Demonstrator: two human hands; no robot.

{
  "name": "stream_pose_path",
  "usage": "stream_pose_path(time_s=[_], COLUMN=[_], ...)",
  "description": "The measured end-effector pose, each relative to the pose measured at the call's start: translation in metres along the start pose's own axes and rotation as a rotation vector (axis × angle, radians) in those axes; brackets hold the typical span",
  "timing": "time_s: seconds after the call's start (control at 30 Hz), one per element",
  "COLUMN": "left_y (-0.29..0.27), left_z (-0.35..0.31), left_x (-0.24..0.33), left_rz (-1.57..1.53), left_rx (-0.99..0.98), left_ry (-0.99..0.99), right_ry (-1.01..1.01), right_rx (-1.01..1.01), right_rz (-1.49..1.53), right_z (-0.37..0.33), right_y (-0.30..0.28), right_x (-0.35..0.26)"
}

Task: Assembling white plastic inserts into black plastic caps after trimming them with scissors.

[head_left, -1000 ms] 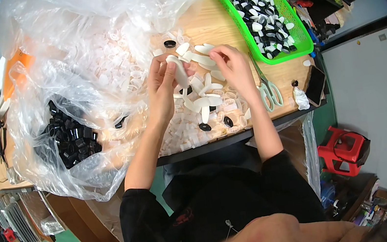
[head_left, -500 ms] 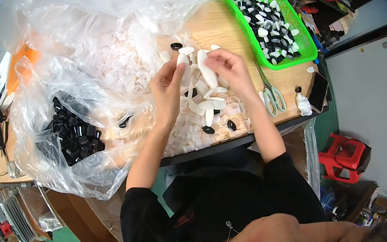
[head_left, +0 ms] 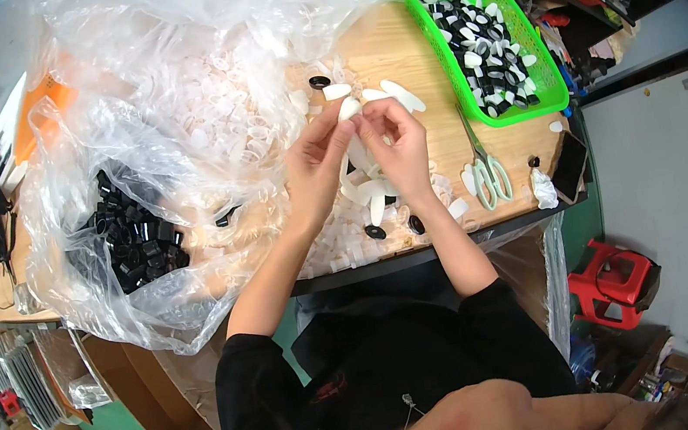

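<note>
My left hand (head_left: 321, 161) and my right hand (head_left: 396, 148) meet over the table, fingertips pinched together on a small white oval piece (head_left: 349, 109). My fingers cover part of it. Just beyond them lie a black oval cap (head_left: 319, 83) and a flat white piece (head_left: 336, 91). Long white oval pieces (head_left: 403, 95) rest beyond my right hand. Nearer me, below the hands, are curved white strips (head_left: 377, 207), black oval caps (head_left: 375, 232) and many translucent plastic pieces (head_left: 335, 243).
A green basket (head_left: 561, 88) of black and white pieces stands at the far right, with scissors (head_left: 491, 181) and a dark phone (head_left: 568, 166) nearer. To the left, a clear plastic bag (head_left: 58, 246) holds black caps (head_left: 137, 244). Plastic sheeting (head_left: 243, 0) covers the back.
My hands have come together from holding separate long white pieces to pinching one small white piece. Long white pieces now lie on the table beyond my right hand.
</note>
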State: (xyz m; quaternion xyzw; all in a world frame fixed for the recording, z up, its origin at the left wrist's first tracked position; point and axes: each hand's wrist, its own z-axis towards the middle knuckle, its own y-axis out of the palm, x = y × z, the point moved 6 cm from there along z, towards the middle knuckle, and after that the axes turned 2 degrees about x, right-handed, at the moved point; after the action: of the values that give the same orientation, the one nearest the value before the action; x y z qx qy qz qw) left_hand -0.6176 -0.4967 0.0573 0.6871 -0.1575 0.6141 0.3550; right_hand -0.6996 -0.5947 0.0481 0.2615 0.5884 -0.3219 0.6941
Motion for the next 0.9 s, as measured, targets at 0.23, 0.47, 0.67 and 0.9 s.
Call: stream_pose_path(time_s=[0.23,0.47,0.67,0.9], left_y=[0.010,-0.003,0.002,0.000], left_z=[-0.001,0.000,-0.002,-0.003], left_x=[0.007,-0.022,-0.008,-0.011], left_rz=[-0.026,0.183,0.368,0.373], left_rx=[-0.059,-0.092,-0.010,-0.033], left_ry=[0.087,-0.068,0.167,0.164], right_ry=[0.038,-0.008,0.026,0.357], right_rx=[-0.094,0.155,0.302,0.076], right_rz=[0.183,-0.214,-1.277,-1.280], right_z=[0.008,-0.027,-0.095,-0.083], right_y=[-0.012,-0.078,-0.181,-0.198], right_x=[0.003,0.001,0.010,0.013])
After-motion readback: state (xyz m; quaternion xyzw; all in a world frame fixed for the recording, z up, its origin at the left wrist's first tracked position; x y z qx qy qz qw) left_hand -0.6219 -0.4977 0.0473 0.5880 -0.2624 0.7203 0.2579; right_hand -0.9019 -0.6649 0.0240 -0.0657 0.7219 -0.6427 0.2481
